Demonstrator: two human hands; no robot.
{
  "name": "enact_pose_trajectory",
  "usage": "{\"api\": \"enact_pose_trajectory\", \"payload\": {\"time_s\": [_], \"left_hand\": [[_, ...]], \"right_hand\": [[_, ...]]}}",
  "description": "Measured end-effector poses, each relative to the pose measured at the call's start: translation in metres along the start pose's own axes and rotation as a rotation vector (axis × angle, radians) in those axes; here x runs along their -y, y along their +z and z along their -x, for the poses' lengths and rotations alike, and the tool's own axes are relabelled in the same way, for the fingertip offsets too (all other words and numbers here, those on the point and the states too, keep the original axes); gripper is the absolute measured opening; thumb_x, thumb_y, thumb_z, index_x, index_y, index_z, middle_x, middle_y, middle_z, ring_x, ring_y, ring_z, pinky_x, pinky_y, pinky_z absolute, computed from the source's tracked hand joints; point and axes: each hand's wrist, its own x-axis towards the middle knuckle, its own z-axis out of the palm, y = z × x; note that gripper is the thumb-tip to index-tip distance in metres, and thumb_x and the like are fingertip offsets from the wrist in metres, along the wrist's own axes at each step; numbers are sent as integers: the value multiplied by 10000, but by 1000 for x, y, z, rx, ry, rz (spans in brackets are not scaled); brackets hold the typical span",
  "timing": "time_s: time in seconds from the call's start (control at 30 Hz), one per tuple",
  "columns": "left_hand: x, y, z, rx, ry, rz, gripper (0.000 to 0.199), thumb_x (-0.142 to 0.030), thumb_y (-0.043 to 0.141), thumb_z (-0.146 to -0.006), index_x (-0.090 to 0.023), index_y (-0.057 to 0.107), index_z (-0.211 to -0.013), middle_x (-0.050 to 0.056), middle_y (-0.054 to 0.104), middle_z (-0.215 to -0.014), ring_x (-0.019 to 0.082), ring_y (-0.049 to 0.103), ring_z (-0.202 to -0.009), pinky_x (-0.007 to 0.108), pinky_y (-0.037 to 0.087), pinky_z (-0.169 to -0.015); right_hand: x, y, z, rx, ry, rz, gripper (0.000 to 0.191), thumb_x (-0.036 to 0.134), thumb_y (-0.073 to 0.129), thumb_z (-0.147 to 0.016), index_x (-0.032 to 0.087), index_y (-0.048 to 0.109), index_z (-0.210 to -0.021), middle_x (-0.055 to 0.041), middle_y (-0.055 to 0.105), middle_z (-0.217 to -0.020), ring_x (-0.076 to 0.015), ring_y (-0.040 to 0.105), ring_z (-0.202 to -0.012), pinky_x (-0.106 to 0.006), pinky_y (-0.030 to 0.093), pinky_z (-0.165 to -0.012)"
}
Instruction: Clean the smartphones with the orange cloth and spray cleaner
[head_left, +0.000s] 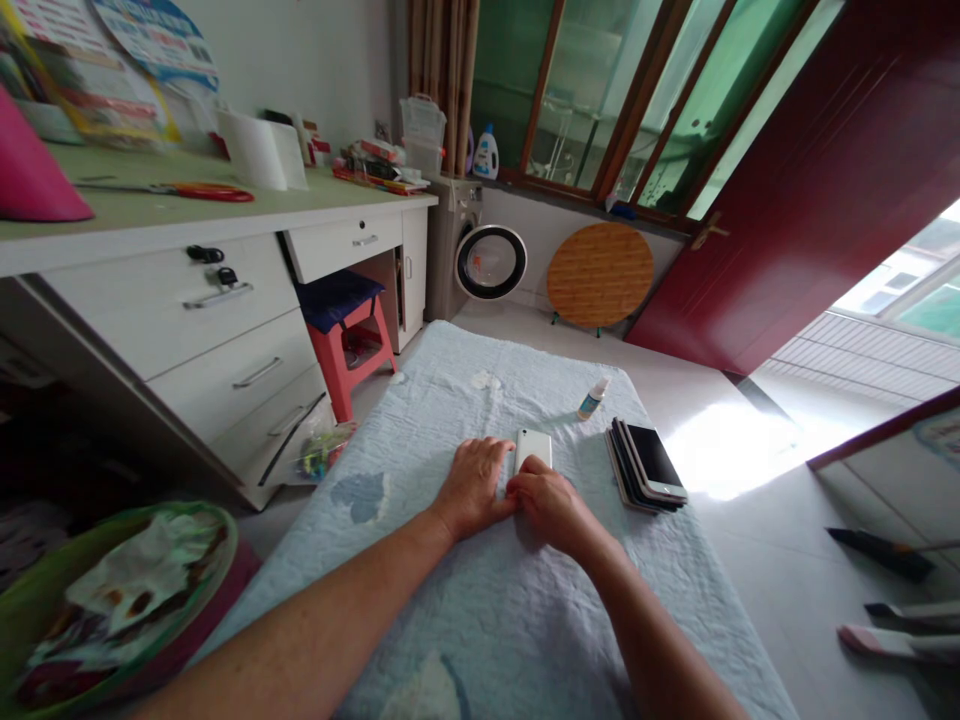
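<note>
The white phone [533, 444] lies mid-frame on the blue cover [450, 385], seemingly being worked at its lower end. The left hand [474, 484] meets its left edge, the right hand [551, 505] curls over it; I cannot tell whether either's fingers grip. Next likely calls for steadiness.

Your two bare hands, close together, backs upward.
Left: your left forearm [322, 610], bare, slants in from the lower left; your left wrist [445, 522] bends slightly; your left hand [474, 485] is palm down, fingers reaching forward and to the right, loosely extended, thumb apart from them and pointing toward its partner. Right: your right forearm [652, 615], bare, angles in from the lower right, appearing shorter; your right hand [553, 508] turns inward, knuckles raised, fingers curled toward the left thumb, their tips partly hidden, so their closure cannot be told.
</note>
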Motion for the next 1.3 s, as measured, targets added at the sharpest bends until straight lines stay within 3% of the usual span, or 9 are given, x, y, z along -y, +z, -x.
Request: {"api": "enact_pose_trajectory", "payload": {"time_s": [0.13, 0.37, 0.63, 0.83, 1.13, 1.3], "left_hand": [[-1, -1, 0, -2, 16, 2, 556, -471, 630, -742, -183, 453, -1183, 101, 574, -1107, 286, 531, -1038, 452, 367, -957], [1, 0, 1, 15, 42, 36, 645, -585, 648, -719, -194, 426, -1181, 101, 560, -1108, 292, 524, -1029, 465, 386, -933], [5, 3, 2, 20, 52, 23, 688, -639, 591, -748, -198, 401, -1240, 112, 546, -1140, 305, 517, -1065, 467, 380, -953], [2, 1, 2, 24, 25, 27, 703, -565, 649, -720, -211, 375, -1262, 110, 546, -1166, 306, 515, -1090, 472, 371, -969], [-2, -2, 1, 11, 7, 19, 662, -432, 671, -688, -195, 366, -1225, 110, 538, -1140, 302, 512, -1054, 465, 384, -942], [-1, 0, 1, 22, 1, 21, 681, -362, 650, -650, -199, 352, -1240, 116, 516, -1165, 306, 498, -1097, 466, 366, -971]], "right_hand": [[-4, -6, -8, 2, 7, -16, 218, 152, 488, -881, 184, 700, -844, -33, 563, -883, -104, 545, -750, -194, 382, -684], [-24, -11, -49, -39, 57, 191, 247, 244, 451, -930, 212, 694, -959, -52, 566, -945, -131, 558, -804, -225, 366, -677], [-39, -12, -85, -16, 127, 236, 229, 172, 454, -896, 182, 675, -957, -77, 560, -989, -132, 555, -767, -229, 370, -652], [-34, -2, -76, -52, 89, 222, 225, 182, 428, -917, 161, 651, -899, -75, 539, -993, -117, 517, -741, -219, 367, -667], [-16, 5, -41, -57, 5, 174, 164, 147, 483, -869, 156, 646, -887, -62, 544, -939, -122, 491, -727, -229, 369, -675], [-4, 9, -24, -8, 43, 143, 109, 161, 538, -839, 176, 645, -825, -51, 548, -938, -121, 516, -741, -219, 367, -636]]}}
